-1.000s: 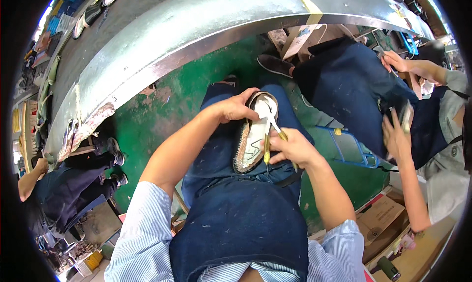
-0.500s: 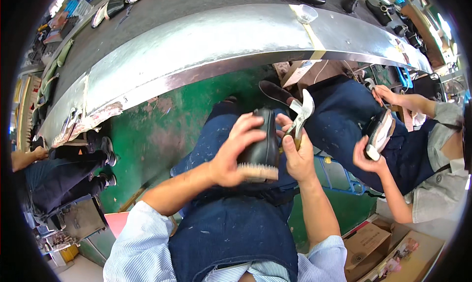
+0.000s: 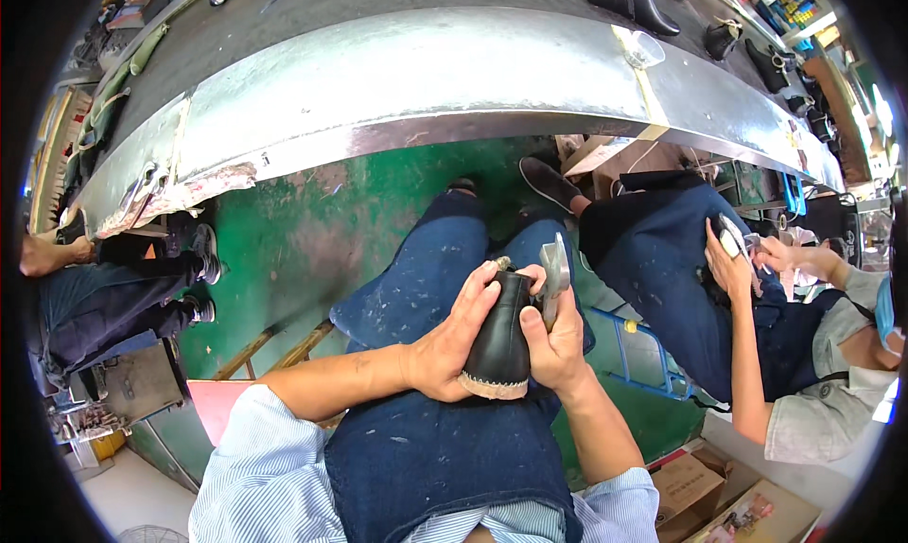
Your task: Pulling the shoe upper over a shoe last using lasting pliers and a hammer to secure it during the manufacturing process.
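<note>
Held over a navy apron [image 3: 445, 458], in front of the metal bench [image 3: 397, 70], a black boot [image 3: 499, 340] shows its smooth, glossy upper; a seam runs down it, the end towards the bench narrower, the end away from the bench wider and edged with a pale, ragged band; the left hand [image 3: 449, 349] is clamped on the boot's side; the right hand [image 3: 560, 349] is wrapped tight round a silver-headed tool [image 3: 555, 271], against the boot; printing on a carton [image 3: 683, 491], well out from the bench, is too small for me to read; beside it, a shallow box [image 3: 787, 519] contains small pinkish pieces; a clear bowl [image 3: 644, 49] sits on the bench.
</note>
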`<state>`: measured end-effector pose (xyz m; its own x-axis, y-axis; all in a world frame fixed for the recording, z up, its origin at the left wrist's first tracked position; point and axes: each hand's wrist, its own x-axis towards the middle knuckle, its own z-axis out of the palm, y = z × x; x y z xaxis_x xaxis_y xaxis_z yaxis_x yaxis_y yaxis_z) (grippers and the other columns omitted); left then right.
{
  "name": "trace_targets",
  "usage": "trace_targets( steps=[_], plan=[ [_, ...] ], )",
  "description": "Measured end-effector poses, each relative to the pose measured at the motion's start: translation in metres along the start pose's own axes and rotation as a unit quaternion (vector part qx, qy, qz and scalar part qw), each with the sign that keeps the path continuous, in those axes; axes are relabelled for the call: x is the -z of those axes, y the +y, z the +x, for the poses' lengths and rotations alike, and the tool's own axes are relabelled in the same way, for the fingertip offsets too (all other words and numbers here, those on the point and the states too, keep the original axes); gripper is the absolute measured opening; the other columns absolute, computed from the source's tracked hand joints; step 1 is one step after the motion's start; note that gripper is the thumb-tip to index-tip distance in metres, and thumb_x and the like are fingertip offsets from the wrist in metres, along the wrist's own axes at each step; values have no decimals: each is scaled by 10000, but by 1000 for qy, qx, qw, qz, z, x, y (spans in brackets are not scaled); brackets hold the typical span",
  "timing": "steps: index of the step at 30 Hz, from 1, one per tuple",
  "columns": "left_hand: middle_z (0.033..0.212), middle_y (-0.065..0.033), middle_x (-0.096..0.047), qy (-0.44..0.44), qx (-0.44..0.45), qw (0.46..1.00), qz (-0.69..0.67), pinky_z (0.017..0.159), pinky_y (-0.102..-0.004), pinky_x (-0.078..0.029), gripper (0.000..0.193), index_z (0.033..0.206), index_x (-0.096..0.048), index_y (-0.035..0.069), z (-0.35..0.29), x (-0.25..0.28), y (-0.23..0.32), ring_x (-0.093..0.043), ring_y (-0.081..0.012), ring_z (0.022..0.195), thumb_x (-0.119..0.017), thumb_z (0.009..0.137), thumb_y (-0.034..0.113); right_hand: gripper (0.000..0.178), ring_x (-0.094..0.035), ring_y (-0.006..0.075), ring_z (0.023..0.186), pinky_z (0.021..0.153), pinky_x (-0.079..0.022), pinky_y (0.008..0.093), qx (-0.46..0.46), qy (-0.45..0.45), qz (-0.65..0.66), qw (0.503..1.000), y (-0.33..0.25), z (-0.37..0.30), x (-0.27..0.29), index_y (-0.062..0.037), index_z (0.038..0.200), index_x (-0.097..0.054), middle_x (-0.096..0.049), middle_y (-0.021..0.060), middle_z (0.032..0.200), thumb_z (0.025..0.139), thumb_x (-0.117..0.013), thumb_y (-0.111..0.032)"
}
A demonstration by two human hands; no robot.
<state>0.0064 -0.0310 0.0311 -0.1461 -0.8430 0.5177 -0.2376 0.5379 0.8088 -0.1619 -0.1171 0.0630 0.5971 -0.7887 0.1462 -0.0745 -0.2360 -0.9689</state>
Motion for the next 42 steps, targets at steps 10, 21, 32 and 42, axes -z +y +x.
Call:
trace_targets(
  steps=[10,21,32,42],
  plan=[
    [1541,-345,-6,-78,66,995,1,1172,-545,-158,1147,1516,13,-36,18,17,-20,-38,-510,1457,-781,797,374,551,-590,286,1124,947,-460,374,-80,-113,-11,990,-30,40,31,-10,1202,-530,-568,190,1234,779,-792,-246],
    [1565,-314,129,-174,102,979,-7,1194,-505,-58,1273,1499,176,-24,19,19,-26,114,-439,1475,-786,788,410,912,-509,396,1216,1012,-430,416,-29,-269,-191,944,-48,44,37,32,1287,-422,-428,246,1347,562,-911,-230],
    [1225,-133,-614,-22,382,910,-158,963,-359,-490,667,1298,-510,-27,-38,8,-69,-608,-205,1106,-846,753,157,550,-650,226,922,880,-539,353,-209,93,187,955,21,5,109,-40,1150,-445,-601,97,1008,691,-735,-128],
    [982,-90,-671,156,371,864,-304,784,-341,-527,390,1125,-613,-9,113,38,-57,-639,-185,857,-576,974,349,591,-670,221,857,567,-588,313,-376,17,242,894,40,-93,58,-27,1312,-440,-597,121,1138,861,-741,-263]
  ],
)
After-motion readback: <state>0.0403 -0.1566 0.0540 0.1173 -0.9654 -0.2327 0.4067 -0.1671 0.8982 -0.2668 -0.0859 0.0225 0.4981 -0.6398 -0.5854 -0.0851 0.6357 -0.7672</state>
